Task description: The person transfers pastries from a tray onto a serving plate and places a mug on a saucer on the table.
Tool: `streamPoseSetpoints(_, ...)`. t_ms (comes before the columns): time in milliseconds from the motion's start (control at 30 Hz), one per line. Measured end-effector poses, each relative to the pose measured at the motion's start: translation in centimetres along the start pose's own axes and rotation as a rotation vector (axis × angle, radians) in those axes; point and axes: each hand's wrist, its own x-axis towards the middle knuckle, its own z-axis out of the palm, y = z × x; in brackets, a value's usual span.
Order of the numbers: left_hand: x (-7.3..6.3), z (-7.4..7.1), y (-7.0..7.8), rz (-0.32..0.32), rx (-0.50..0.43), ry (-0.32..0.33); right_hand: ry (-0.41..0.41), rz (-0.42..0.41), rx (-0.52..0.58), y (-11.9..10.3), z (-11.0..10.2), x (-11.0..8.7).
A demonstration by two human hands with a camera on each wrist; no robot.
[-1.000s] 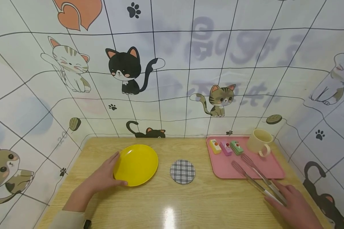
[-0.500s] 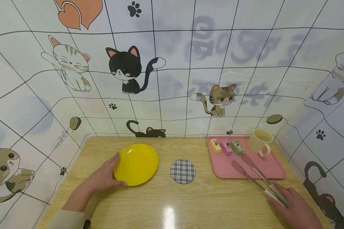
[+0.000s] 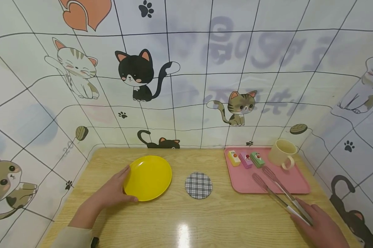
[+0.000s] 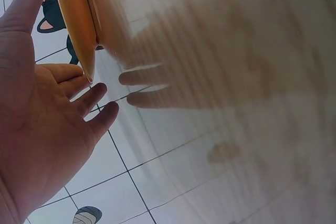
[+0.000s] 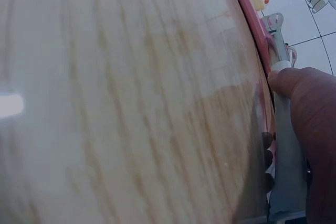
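Observation:
In the head view, my left hand [image 3: 113,193] holds the left side of a round yellow plate [image 3: 147,178], thumb at the near rim and fingers at the far left. The left wrist view shows the plate's edge [image 4: 76,22] between the thumb and fingers, the outer fingers clear of it. At the lower right, my right hand [image 3: 321,225] grips metal tongs [image 3: 277,198] by their pale handles. The tongs' arms are spread, with both tips over a pink tray [image 3: 240,182]. On that tray lie yellow [image 3: 234,158], purple [image 3: 246,160] and green [image 3: 257,159] toy cake slices.
A cream mug [image 3: 281,152] stands at the tray's back right. Between plate and tray lies a round plaid coaster [image 3: 198,185] on the wooden table [image 3: 161,220]. Cat-patterned sheeting [image 3: 189,86] rises behind the table and along both sides.
The right hand and tongs have shifted very slightly, with the tips staying over the tray. The left hand and plate have kept their place.

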Motion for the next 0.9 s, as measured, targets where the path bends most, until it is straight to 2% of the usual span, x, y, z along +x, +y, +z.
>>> streamPoseSetpoints(200, 0.1, 0.0, 0.1, 0.007, 0.017, 0.009, 0.046, -0.017, -0.007, 0.0, 0.3, -0.2)
streamPoseSetpoints(400, 0.2, 0.0, 0.1, 0.002, 0.016, 0.002, 0.055, -0.001, 0.009, -0.7, 0.0, -0.5)
streamPoseSetpoints(500, 0.2, 0.0, 0.2, 0.001, 0.019, 0.0, 0.106, -0.029, 0.009, -1.5, -0.2, -0.6)
streamPoseSetpoints(733, 0.2, -0.1, 0.3, 0.014, 0.03, -0.002, 0.293, -0.131, 0.002, -4.0, -0.1, -0.9)
streamPoseSetpoints(900, 0.1, -0.2, 0.5, 0.011, 0.022, -0.004, 0.312, -0.161, 0.022, -5.6, 0.0, -0.7)
